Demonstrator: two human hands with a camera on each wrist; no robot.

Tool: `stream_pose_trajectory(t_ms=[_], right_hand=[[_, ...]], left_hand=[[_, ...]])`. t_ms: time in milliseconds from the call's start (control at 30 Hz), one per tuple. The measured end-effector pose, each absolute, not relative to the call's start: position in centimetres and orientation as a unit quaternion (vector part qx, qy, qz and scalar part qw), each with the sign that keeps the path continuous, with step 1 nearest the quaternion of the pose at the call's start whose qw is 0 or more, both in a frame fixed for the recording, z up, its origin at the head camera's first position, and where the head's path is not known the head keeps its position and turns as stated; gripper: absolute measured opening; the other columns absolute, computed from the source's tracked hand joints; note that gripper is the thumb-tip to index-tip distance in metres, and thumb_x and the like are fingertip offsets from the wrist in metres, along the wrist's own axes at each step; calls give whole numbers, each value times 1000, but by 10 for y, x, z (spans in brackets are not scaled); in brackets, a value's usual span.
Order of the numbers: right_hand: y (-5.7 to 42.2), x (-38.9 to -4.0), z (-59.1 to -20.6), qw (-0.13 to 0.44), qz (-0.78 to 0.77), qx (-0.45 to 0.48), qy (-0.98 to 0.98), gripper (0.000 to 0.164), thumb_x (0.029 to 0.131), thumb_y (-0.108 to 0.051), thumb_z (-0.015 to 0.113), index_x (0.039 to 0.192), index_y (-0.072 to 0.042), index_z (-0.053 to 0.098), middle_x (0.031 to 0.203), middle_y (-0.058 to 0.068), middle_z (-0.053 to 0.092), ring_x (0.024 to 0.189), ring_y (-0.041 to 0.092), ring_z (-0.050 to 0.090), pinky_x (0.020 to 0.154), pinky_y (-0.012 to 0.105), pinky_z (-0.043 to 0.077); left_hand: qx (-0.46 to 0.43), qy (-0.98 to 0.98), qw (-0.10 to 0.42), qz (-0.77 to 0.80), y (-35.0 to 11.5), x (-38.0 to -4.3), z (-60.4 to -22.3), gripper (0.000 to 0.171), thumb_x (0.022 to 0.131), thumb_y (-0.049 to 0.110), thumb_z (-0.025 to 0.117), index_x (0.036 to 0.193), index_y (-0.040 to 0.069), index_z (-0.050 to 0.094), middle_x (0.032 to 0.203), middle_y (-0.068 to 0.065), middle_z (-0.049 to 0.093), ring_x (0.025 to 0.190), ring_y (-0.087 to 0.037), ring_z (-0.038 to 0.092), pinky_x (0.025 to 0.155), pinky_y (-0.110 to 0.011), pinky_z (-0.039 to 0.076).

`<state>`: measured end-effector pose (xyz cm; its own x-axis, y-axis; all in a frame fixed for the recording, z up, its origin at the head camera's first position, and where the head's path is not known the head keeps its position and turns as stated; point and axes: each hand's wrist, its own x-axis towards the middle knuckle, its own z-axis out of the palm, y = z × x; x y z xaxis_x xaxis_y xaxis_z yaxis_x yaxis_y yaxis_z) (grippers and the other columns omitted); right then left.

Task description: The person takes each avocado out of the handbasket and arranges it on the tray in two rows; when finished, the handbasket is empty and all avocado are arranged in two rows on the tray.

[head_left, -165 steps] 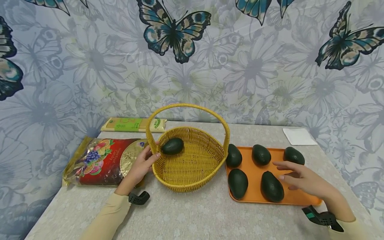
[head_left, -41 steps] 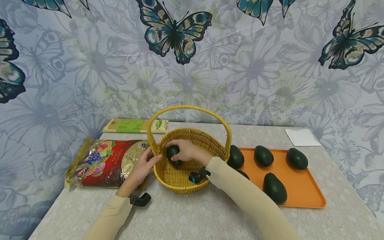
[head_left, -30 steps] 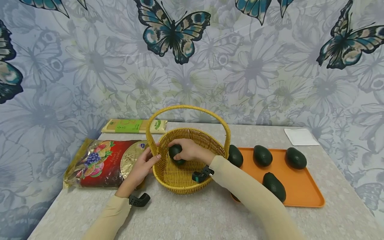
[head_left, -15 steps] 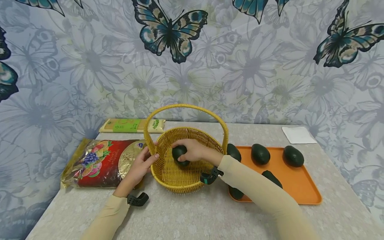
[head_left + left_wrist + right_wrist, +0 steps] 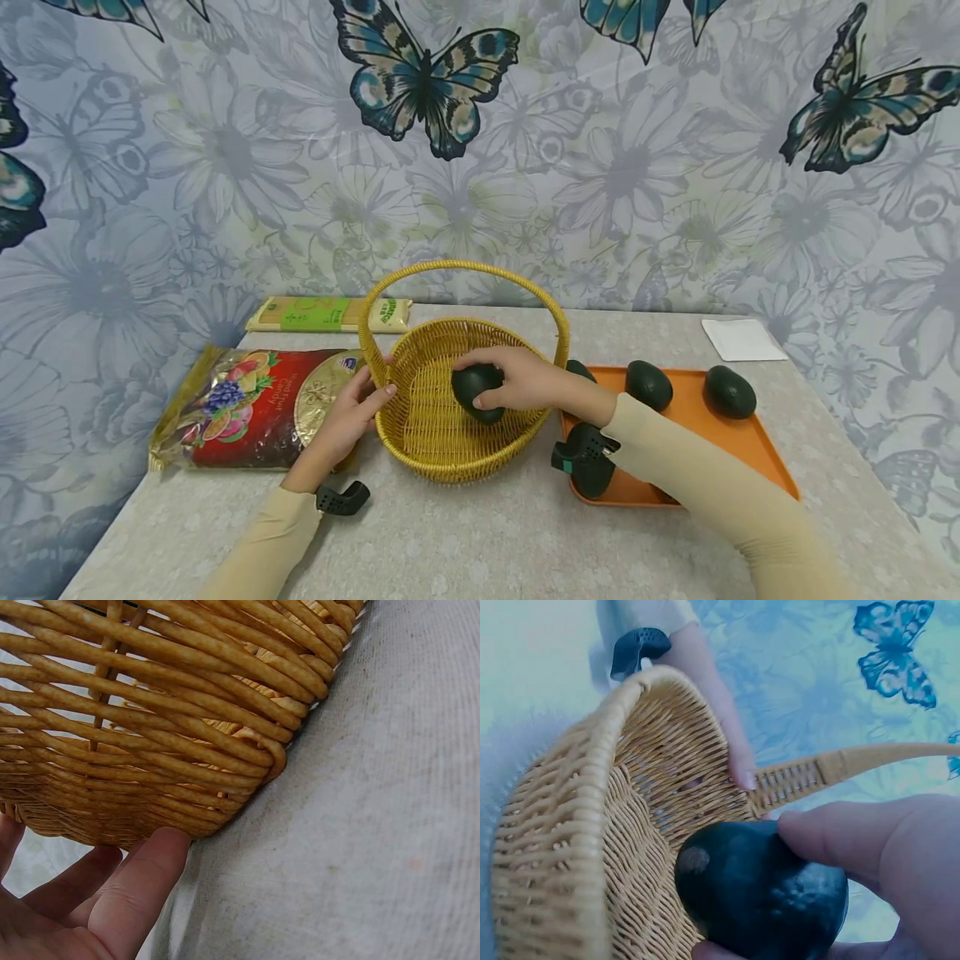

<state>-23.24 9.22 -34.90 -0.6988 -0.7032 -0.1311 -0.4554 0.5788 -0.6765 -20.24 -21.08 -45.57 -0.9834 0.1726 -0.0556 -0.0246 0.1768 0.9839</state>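
A yellow wicker basket [image 5: 459,471] with a tall arched handle stands on the table. My left hand [image 5: 347,423] holds its left rim at the handle's base, thumb over the rim; in the left wrist view the fingers [image 5: 142,889] touch the outer weave. My right hand [image 5: 528,379] grips a dark green avocado [image 5: 477,390] between thumb and fingers over the basket's right half. In the right wrist view this avocado [image 5: 761,889] is in front of the basket's inner wall [image 5: 649,817]. No other avocado shows in the basket.
Right of the basket, an orange tray [image 5: 701,421] bears several avocados [image 5: 648,385], partly covered by my right sleeve. A red candy bag [image 5: 262,408] lies left. Behind are a green-and-yellow packet [image 5: 330,314] and a white sheet [image 5: 744,340]. A butterfly-patterned wall closes the back.
My right hand came from over the tray into the basket, took hold of the avocado at its left side, and has carried it right. The left hand has stayed at the rim.
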Motion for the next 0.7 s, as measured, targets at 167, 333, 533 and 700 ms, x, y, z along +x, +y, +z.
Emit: stream_pose_trajectory(t_ms=[167, 333, 533, 700], right_hand=[[118, -221, -337, 210, -354, -335, 847, 54, 94, -14, 72, 146, -21, 56, 148, 7, 55, 121, 31, 63, 90, 36, 57], [144, -207, -330, 216, -385, -348, 827, 54, 95, -12, 70, 147, -16, 54, 147, 13, 56, 117, 32, 66, 89, 36, 57], [176, -193, -330, 215, -417, -364, 804, 53, 97, -12, 68, 147, -10, 52, 141, 18, 60, 115, 26, 66, 89, 34, 57], [208, -183, -334, 207, -425, -345, 811, 52, 97, -13, 69, 146, -12, 54, 145, 19, 56, 115, 17, 66, 86, 30, 58]], left_hand=[[47, 766, 82, 635, -212, -202, -456, 61, 108, 31, 53, 162, 21, 28, 159, -27, 37, 132, -41, 53, 81, -32, 61], [44, 767, 83, 635, -213, -202, -455, 60, 108, 31, 52, 162, 20, 28, 159, -26, 38, 134, -40, 50, 83, -32, 60], [46, 766, 80, 637, -212, -202, -454, 60, 108, 31, 53, 162, 20, 29, 158, -26, 38, 132, -39, 52, 82, -31, 61], [43, 772, 79, 629, -210, -201, -454, 61, 107, 32, 53, 162, 21, 28, 158, -26, 39, 126, -26, 56, 81, -31, 61]])
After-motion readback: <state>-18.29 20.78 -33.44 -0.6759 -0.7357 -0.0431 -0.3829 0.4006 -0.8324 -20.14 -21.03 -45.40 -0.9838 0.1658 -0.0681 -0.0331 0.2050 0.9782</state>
